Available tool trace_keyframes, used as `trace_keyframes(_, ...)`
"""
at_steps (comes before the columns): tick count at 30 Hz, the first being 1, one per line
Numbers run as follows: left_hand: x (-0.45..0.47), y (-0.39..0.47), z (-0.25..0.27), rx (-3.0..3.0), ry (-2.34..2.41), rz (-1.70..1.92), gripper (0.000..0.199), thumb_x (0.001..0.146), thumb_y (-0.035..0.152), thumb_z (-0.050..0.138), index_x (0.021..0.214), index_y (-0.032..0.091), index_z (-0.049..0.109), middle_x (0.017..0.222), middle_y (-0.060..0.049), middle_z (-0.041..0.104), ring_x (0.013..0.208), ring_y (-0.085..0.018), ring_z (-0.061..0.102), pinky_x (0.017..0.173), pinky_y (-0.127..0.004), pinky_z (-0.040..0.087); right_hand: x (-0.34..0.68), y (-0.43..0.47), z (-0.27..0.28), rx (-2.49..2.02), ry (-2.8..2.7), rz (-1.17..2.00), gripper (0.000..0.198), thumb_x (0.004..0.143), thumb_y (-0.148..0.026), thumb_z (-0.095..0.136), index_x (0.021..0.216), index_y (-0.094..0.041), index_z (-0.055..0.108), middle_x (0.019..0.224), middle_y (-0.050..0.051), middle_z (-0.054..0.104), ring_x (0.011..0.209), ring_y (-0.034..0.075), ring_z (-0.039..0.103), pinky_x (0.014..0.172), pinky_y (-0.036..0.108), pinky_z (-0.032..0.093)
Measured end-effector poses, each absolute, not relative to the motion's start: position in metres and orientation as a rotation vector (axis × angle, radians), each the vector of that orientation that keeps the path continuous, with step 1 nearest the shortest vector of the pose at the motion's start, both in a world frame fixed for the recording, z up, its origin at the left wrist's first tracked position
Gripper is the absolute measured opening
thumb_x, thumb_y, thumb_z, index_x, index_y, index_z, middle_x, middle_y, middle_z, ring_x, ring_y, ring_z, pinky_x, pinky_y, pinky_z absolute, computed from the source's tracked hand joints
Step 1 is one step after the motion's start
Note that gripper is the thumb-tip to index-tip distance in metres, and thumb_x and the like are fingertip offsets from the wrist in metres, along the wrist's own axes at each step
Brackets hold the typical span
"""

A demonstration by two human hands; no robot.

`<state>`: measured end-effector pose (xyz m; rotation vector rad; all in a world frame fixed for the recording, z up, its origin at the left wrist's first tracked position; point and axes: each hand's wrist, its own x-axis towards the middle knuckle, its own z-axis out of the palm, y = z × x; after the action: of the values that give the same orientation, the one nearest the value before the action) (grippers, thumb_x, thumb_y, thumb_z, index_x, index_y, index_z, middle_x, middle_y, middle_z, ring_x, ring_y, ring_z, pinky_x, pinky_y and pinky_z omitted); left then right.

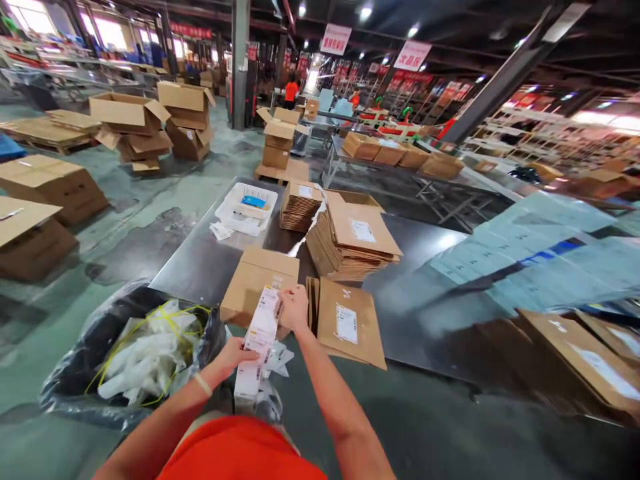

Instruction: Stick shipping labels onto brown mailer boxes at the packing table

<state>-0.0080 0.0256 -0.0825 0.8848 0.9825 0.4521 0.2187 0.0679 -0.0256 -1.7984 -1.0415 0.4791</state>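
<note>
Two hands hold a long white strip of printed labels (263, 327) in front of the wearer's orange shirt (240, 450). The left hand (239, 357) grips the strip partway down, thumb on top; the right hand (294, 309) is closed on its upper right edge. The strip's top end overlaps a closed brown box (260, 270) at the near edge of a dark, smooth desk (197, 260), whose surface shines under the lights.

Right of the box, a flattened carton with a white label (345, 320) lies at the desk's edge. Behind stand a tall stack of flattened cartons (363, 233) and a smaller stack (300, 208). On the far left corner is a white plastic basket (224, 212) with a blue item (254, 201) inside.

Beside the desk, on the left, a bin lined with black plastic (63, 383) holds crumpled white scraps (150, 353) and yellow strapping.

The room is a wide warehouse with a worn grey-green floor (215, 170). Open cartons (125, 113) are piled at left, near a grey pillar (241, 67). Pale blue sheets (540, 233) fill the right side. Farther off are a person in orange (291, 92), hanging signs (413, 55) and bright ceiling lamps.
</note>
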Motion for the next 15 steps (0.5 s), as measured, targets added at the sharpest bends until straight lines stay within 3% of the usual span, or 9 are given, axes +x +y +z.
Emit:
trace_keyframes(4, -0.009, 0.041, -0.098, 0.824, 1.003, 0.489, 0.066, 0.040, 0.056, 0.109, 0.088, 0.013, 0.091, 0.098, -0.017, 0.091, 0.098, -0.040, 0.083, 0.104, -0.054, 0.065, 0.226, 0.149, -0.026, -1.942, -1.060, 0.515, 0.017, 0.081, -0.021, 0.070, 0.067, -0.024, 0.061, 0.092, 0.003, 0.068, 0.094, 0.023, 0.068, 0.095, 0.036, 0.057)
trace_keyframes(8, -0.011, 0.058, -0.117, 0.831, 1.017, 0.461, 0.069, 0.045, 0.064, 0.105, 0.090, 0.014, 0.090, 0.096, -0.016, 0.090, 0.096, -0.038, 0.084, 0.100, -0.049, 0.066, 0.224, 0.180, -0.039, -2.042, -1.117, 0.543, 0.014, 0.087, -0.015, 0.067, 0.074, -0.020, 0.069, 0.109, 0.010, 0.075, 0.112, 0.026, 0.071, 0.107, 0.037, 0.056)
trace_keyframes(10, -0.021, 0.061, -0.127, 0.884, 1.048, 0.411, 0.071, 0.045, 0.071, 0.101, 0.084, 0.014, 0.088, 0.087, -0.015, 0.086, 0.088, -0.037, 0.082, 0.092, -0.048, 0.066, 0.222, 0.183, -0.043, -2.165, -1.153, 0.489, 0.012, 0.091, -0.017, 0.070, 0.096, -0.017, 0.081, 0.131, 0.017, 0.076, 0.130, 0.032, 0.070, 0.116, 0.044, 0.054)
trace_keyframes(11, -0.028, 0.059, -0.132, 0.915, 1.068, 0.384, 0.070, 0.044, 0.074, 0.100, 0.079, 0.015, 0.086, 0.080, -0.014, 0.083, 0.083, -0.037, 0.080, 0.088, -0.049, 0.065, 0.219, 0.182, -0.045, -2.244, -1.161, 0.435, 0.025, 0.094, -0.019, 0.073, 0.116, -0.016, 0.084, 0.146, 0.022, 0.073, 0.142, 0.036, 0.065, 0.122, 0.049, 0.052)
trace_keyframes(13, -0.048, 0.052, -0.138, 0.972, 1.106, 0.357, 0.064, 0.044, 0.075, 0.098, 0.067, 0.017, 0.081, 0.068, -0.011, 0.076, 0.078, -0.037, 0.076, 0.085, -0.050, 0.065, 0.210, 0.177, -0.049, -2.370, -1.193, 0.298, 0.060, 0.098, -0.021, 0.074, 0.158, -0.015, 0.070, 0.174, 0.029, 0.055, 0.164, 0.043, 0.050, 0.132, 0.057, 0.044)
trace_keyframes(15, -0.067, 0.043, -0.138, 1.070, 1.153, 0.402, 0.058, 0.053, 0.077, 0.091, 0.062, 0.020, 0.078, 0.067, -0.010, 0.075, 0.082, -0.038, 0.076, 0.088, -0.050, 0.065, 0.194, 0.170, -0.056, -2.347, -1.354, 0.231, 0.077, 0.103, -0.022, 0.070, 0.177, -0.011, 0.050, 0.187, 0.031, 0.040, 0.174, 0.043, 0.038, 0.138, 0.058, 0.038)
